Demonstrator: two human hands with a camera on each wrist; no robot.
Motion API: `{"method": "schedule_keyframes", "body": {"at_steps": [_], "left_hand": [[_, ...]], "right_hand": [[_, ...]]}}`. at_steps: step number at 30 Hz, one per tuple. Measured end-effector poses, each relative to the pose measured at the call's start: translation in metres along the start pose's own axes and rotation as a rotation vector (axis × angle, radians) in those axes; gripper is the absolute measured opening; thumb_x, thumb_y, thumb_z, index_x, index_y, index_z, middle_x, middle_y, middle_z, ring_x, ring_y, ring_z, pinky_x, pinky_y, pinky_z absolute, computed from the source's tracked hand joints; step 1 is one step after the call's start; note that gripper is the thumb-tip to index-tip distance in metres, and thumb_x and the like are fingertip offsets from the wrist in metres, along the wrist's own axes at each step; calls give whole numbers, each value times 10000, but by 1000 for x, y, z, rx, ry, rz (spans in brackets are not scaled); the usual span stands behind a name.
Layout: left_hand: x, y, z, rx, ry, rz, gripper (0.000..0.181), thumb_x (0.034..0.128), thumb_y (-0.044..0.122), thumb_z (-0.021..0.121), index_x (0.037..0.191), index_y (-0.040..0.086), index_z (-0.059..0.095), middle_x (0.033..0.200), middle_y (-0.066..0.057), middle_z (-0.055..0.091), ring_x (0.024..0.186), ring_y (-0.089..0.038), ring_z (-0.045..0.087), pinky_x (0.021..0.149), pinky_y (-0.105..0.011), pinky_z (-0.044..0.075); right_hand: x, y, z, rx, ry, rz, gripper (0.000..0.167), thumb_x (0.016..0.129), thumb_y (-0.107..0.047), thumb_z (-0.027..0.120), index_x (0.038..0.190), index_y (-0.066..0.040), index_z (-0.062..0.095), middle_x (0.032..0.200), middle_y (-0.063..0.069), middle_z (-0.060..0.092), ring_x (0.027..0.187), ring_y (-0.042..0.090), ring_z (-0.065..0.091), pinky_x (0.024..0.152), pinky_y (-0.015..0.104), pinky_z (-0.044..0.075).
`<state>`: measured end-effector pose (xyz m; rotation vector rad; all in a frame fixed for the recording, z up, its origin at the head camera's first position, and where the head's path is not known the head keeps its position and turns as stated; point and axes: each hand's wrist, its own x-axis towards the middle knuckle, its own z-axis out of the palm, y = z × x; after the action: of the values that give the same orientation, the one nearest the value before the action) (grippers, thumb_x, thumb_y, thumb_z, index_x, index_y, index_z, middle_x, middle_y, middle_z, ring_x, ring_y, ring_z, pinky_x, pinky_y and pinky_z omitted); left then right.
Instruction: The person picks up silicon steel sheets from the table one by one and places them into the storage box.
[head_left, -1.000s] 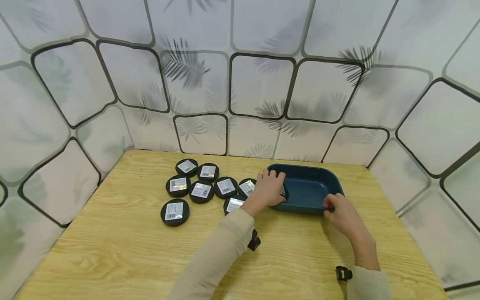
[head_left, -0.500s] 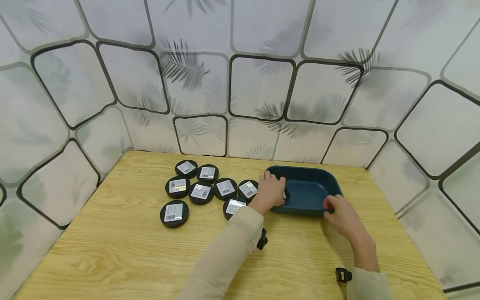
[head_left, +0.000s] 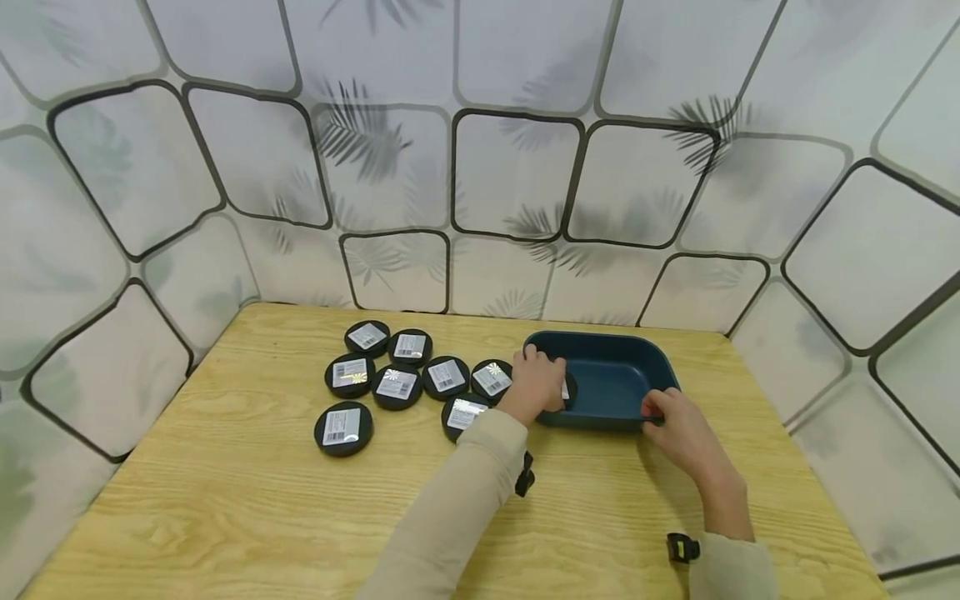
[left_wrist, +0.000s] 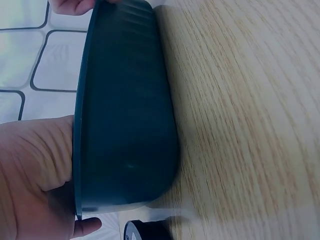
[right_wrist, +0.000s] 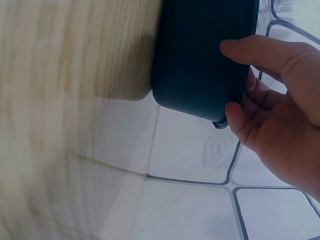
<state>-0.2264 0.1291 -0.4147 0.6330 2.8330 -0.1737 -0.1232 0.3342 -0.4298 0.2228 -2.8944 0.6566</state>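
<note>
A dark blue plastic bin stands at the table's right rear. Over its left end, my left hand reaches in with bent fingers and appears to grip a round black disc with a white label; most of that disc is hidden. In the left wrist view, the left hand crosses the bin's rim and its fingers drop out of sight. At the near right corner, my right hand pinches the rim, thumb outside, as the right wrist view shows on the bin.
Several more black discs with barcode labels lie left of the bin, among them a lone disc nearest the front and another disc partly by the left sleeve. The wooden table meets a patterned wall covering behind.
My left hand has shifted slightly within the bin's left end, and the disc there shows a little farther right of it. The right hand keeps its hold on the rim.
</note>
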Motion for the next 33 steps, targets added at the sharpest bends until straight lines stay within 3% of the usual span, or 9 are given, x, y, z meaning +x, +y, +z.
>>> {"method": "schedule_keyframes", "body": {"at_steps": [15,26,33], "left_hand": [[-4,-6,4,-23,63,40,801,850,635,658,1507,275,374,1475,-59,439,1332,-271,368,1094,-431,319],[-4,-12,12,-107,149,73,604,999,542,484,1507,235,369,1508,-101,363,1373,-287,343,1074,-439,364],[-10,-22,12,-189,233,126,504,1031,489,447,1453,213,420,1476,-106,383,1330,-295,369,1050,-439,383]], "right_hand": [[-1,-2,0,-3,1,-12,164,792,63,720,852,-38,605,860,105,536,789,259,531,706,444,469],[1,0,1,-3,-13,-8,147,804,60,709,863,-33,611,873,115,538,798,269,527,720,454,473],[1,-1,-1,-1,-14,-19,153,794,56,717,860,-30,609,865,116,533,788,261,516,713,456,461]]}}
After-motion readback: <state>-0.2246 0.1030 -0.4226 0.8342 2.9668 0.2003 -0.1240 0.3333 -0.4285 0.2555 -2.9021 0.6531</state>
